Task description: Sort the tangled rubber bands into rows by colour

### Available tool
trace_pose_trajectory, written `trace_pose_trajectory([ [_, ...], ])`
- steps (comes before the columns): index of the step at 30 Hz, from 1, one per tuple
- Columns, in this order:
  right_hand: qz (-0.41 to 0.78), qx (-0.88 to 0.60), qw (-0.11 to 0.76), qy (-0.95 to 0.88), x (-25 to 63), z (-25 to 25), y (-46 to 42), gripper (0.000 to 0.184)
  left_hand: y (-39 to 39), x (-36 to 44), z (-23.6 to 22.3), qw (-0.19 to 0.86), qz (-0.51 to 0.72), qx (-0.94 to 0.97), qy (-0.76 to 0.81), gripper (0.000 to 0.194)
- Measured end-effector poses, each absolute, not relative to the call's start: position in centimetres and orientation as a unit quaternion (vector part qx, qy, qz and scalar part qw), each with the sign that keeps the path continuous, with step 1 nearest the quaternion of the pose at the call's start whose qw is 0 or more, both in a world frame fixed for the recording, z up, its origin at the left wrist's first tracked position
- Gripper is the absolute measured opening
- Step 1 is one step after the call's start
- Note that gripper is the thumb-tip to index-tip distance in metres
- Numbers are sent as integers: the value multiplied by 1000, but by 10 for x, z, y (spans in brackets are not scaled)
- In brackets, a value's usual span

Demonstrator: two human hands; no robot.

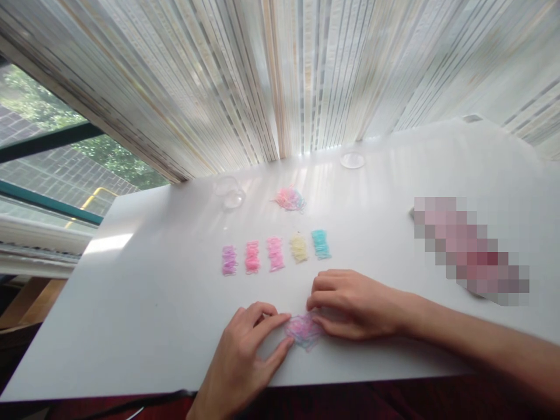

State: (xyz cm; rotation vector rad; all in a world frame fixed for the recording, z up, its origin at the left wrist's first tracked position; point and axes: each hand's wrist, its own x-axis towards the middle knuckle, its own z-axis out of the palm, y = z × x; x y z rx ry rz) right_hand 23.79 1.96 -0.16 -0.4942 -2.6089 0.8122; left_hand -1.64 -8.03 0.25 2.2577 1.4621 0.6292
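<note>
A loose pile of small pastel rubber bands [303, 331] lies near the front edge of the white table, between my hands. My left hand [249, 350] rests at its left side, thumb and index finger apart, with their tips at the pile's edge. My right hand [356, 304] comes in from the right with fingers curled and the thumb pressing into the pile; its fingertips are partly hidden. Beyond the hands, sorted rubber bands lie in a row of short columns: purple [229, 260], coral pink [252, 257], light pink [275, 254], yellow [299, 248] and turquoise [321, 244].
A mixed heap of rubber bands [290, 199] lies farther back. Clear round pieces [233, 199] sit at back left, and another clear disc [352, 160] near the curtain [280, 76]. A blurred-out pinkish object [470, 248] lies at right. A window [52, 146] is at left.
</note>
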Motion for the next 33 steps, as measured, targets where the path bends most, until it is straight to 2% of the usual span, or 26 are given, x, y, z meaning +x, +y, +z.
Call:
trace_pose_trajectory([
  [9,272,-156,149,-938,235,-2,15,18,-78,-10,-1,176,247,816,493,15],
  [19,235,-163,188,-940,233,-11,13,20,-75,-14,-3,219,303,796,476,13],
  [26,269,-147,276,-911,231,-8,11,21,-65,-7,8,257,359,777,448,13],
  [33,222,-181,331,-899,231,-8,14,26,-47,-3,-2,313,381,738,462,9],
])
